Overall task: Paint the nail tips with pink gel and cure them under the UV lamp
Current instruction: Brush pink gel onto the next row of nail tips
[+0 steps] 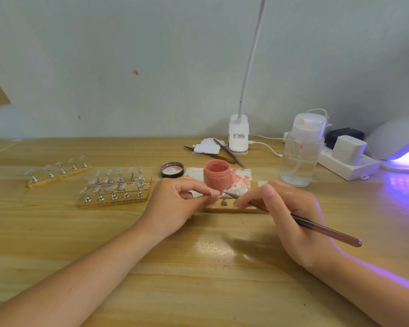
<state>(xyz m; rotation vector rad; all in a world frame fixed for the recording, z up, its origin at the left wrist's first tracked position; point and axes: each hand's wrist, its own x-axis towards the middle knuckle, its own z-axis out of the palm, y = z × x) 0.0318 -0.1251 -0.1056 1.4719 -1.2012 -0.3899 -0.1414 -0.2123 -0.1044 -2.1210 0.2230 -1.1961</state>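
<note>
My left hand [175, 204] pinches a pink-painted nail tip [214, 194] on its small stand, just above a wooden strip [229, 210] with metal stands. My right hand [291, 215] grips a long brush [316, 226]; its tip points left, close to the nail tip. Behind them an open jar of pink gel [216, 174] stands on a stained white paper [242, 177], with its black lid [172, 169] to the left. The UV lamp [401, 145] glows purple at the far right.
Two wooden holders with clear nail tips on metal stands, one [57, 174] at the left and one [115, 187] nearer the middle. A clear pump bottle [301, 152], power strip [350, 164] with plugs, clip lamp [238, 135], tweezers and paper pieces [219, 149] lie behind.
</note>
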